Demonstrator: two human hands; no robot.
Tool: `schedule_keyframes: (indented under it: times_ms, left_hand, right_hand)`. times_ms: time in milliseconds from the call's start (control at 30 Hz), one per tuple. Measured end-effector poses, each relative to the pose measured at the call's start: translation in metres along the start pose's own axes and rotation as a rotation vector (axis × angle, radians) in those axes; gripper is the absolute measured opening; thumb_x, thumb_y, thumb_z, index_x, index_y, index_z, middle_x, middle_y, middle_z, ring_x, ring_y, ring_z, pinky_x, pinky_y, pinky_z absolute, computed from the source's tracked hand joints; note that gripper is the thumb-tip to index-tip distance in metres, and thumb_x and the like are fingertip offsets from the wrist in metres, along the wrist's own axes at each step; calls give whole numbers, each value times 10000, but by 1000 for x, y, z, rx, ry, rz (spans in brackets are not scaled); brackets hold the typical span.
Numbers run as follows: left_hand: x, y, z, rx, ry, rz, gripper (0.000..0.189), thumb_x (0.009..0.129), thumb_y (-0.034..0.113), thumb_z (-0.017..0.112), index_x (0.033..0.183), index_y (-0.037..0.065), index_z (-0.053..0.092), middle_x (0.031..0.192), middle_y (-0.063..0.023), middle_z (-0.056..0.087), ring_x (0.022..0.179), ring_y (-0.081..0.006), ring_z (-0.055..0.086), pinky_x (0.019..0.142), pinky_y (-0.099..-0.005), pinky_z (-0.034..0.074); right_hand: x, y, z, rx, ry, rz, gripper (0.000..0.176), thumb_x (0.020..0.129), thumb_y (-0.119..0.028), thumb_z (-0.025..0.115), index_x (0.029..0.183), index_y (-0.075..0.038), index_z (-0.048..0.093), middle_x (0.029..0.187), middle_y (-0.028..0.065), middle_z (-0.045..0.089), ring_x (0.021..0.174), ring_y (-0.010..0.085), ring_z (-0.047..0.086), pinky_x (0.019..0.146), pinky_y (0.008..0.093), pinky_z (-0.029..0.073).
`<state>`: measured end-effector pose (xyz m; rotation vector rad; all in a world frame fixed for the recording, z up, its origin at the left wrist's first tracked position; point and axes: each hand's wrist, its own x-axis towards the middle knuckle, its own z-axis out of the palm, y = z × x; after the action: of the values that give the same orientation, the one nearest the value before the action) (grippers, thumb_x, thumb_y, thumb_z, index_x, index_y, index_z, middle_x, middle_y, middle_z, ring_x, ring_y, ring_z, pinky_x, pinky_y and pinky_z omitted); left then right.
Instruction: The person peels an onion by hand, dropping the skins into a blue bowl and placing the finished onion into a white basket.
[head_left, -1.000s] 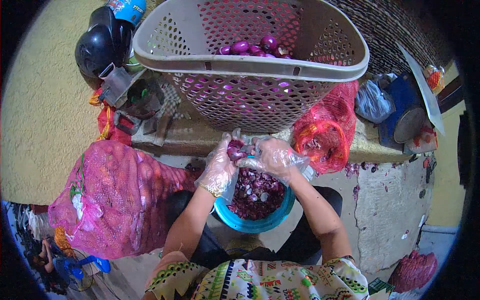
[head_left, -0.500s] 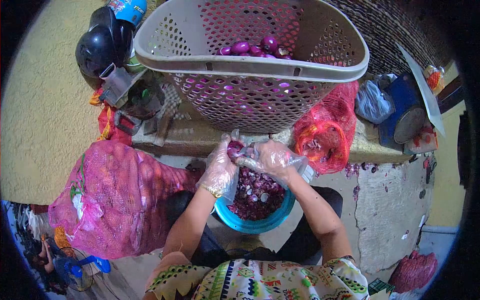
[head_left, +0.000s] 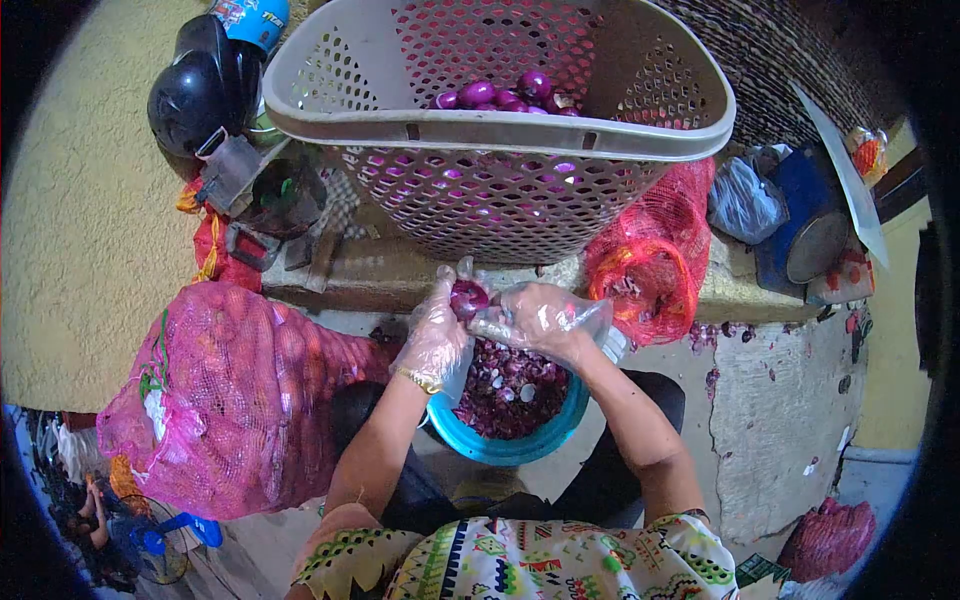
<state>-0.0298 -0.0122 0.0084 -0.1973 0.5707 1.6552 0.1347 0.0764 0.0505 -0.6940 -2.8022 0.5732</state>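
My left hand (head_left: 434,335), in a clear plastic glove, is closed around a peeled-looking purple onion (head_left: 468,299). Also gloved, my right hand (head_left: 545,318) grips a small knife (head_left: 488,328) beside the onion; only a pale part of it shows clearly, and the fingers hide the rest. Below both hands stands a turquoise basin (head_left: 500,456) filled with purple onion skins and pale trimmings (head_left: 515,390). Just beyond the hands rises a large perforated grey-beige basket (head_left: 500,135) holding several shiny purple onions (head_left: 505,97).
At left sits a full pink mesh sack (head_left: 250,400) of onions. A red mesh bag (head_left: 650,270) leans by the basket's right side. A black helmet (head_left: 195,105) and a dark bucket (head_left: 285,195) are at upper left. Another person (head_left: 95,520) appears at lower left.
The onion in my left hand has turned and now shows more of its smooth purple side. My right hand has shifted slightly away from it, to the right.
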Motion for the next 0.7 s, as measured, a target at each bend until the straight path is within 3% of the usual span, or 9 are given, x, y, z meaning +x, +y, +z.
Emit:
schedule_keyframes:
  times_ms: [67,167,300,467,500,567,700]
  left_hand:
    - [1,1,1,103,144,70,244,1002,277,565,1065,42,582,997,-143,626,930,-267,617,897,-510,536]
    - [-1,7,6,-74,139,34,273,999,290,569,1069,27,582,1033,-168,627,955,-290,620,926,-540,531]
    - [-4,12,3,-30,161,40,310,997,306,575,1133,28,587,1014,-143,622,952,-277,616,892,-535,536]
    - [-5,15,-9,-131,74,-31,252,980,244,590,1046,1,593,1033,-188,644,940,-322,638,909,-564,546]
    - [-4,15,-12,-131,75,-31,252,980,244,590,1046,1,593,1033,-188,644,940,-322,638,909,-564,546]
    - [0,15,-18,-138,-160,-60,228,980,228,575,1023,5,601,1010,-183,654,925,-318,648,923,-532,546]
    - [-11,14,-3,7,10,33,208,981,213,556,1007,13,609,1010,-177,659,939,-306,651,927,-483,544]
  right_hand:
    - [-1,1,-2,-6,-40,-41,530,832,-606,626,736,-93,719,610,191,632,582,375,657,579,481,524]
    - [-4,0,-3,68,-43,-133,576,834,-650,604,714,-95,702,614,184,634,591,374,656,597,484,521]
    - [-5,-1,-8,-12,-85,-119,604,815,-685,602,682,-100,669,633,167,646,613,371,662,600,489,514]
    - [0,-3,-8,-10,-26,-90,625,775,-724,616,679,-110,677,634,155,651,617,361,665,596,484,513]
    - [1,-6,-15,26,-53,-73,605,763,-713,643,683,-117,702,621,159,642,614,359,659,601,478,510]
    - [1,-9,-19,62,-81,-57,585,751,-702,670,688,-123,728,608,162,634,611,357,653,606,472,508]
    - [3,-11,-23,95,-20,31,585,720,-693,706,765,-110,727,653,159,658,645,357,668,633,461,523]
